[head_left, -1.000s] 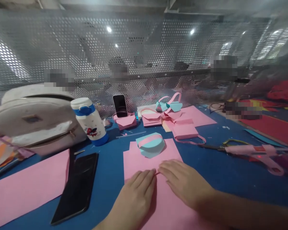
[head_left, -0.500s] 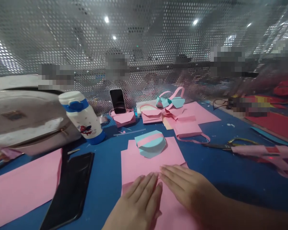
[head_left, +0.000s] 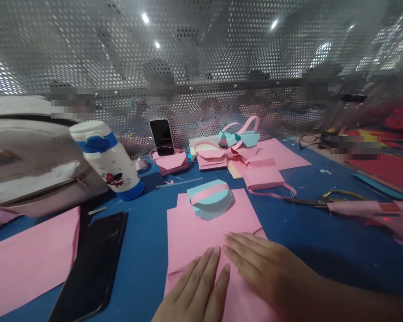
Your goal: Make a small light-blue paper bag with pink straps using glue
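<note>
Pink paper (head_left: 204, 232) lies in front of me on the blue table, with a crease or folded edge running across it under my hands. My left hand (head_left: 196, 288) rests flat on it near the bottom of the view, fingers stretched out. Just to its right, my right hand (head_left: 265, 261) also lies flat, its fingertips close to the left hand's. Neither hand grasps anything. A small light-blue folded paper piece with a pink strip (head_left: 210, 200) sits on the paper's far part, beyond my fingers.
Left are a black phone-like slab (head_left: 96, 264), folded pink paper (head_left: 30, 259), a bottle (head_left: 109, 161) and a bag (head_left: 30, 156). Small paper bags (head_left: 211, 158) and a phone (head_left: 161, 136) stand at the back. Scissors (head_left: 309, 202) and a pink glue gun (head_left: 372, 212) lie right.
My left hand has slid slightly toward me and to the right along the paper. My right hand stays nearly in place. The view has shifted a little.
</note>
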Demonstrator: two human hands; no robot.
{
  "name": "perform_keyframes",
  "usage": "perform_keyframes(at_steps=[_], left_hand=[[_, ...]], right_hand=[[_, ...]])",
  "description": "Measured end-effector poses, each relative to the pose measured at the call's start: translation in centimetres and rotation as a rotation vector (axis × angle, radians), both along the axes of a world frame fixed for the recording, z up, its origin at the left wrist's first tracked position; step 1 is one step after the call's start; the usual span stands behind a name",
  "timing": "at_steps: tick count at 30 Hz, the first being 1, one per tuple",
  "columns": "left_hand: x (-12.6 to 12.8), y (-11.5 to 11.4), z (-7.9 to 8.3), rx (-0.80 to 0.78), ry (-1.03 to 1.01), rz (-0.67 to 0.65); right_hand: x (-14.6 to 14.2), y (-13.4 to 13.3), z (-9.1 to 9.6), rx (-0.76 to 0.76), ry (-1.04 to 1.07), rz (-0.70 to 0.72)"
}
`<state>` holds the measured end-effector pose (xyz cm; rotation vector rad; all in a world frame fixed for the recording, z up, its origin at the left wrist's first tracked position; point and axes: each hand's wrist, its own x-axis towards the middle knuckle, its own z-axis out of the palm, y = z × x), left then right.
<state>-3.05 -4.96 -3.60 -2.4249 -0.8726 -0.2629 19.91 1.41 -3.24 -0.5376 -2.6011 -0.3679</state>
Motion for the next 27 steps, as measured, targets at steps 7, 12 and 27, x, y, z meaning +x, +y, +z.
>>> perform_keyframes(at_steps=[7, 12, 27], left_hand=[[0.0, -0.5, -0.3, -0.004, 0.07, 0.007], [0.2, -0.5, -0.3, 0.015, 0.068, 0.002], [-0.8, -1.5, 1.0, 0.015, 0.149, 0.082]], right_hand=[[-0.1, 0.2, -0.1, -0.087, -0.042, -0.012], [-0.4, 0.1, 0.4, -0.152, -0.103, -0.022], [2.0, 1.3, 0.0, 0.083, -0.208, -0.178]])
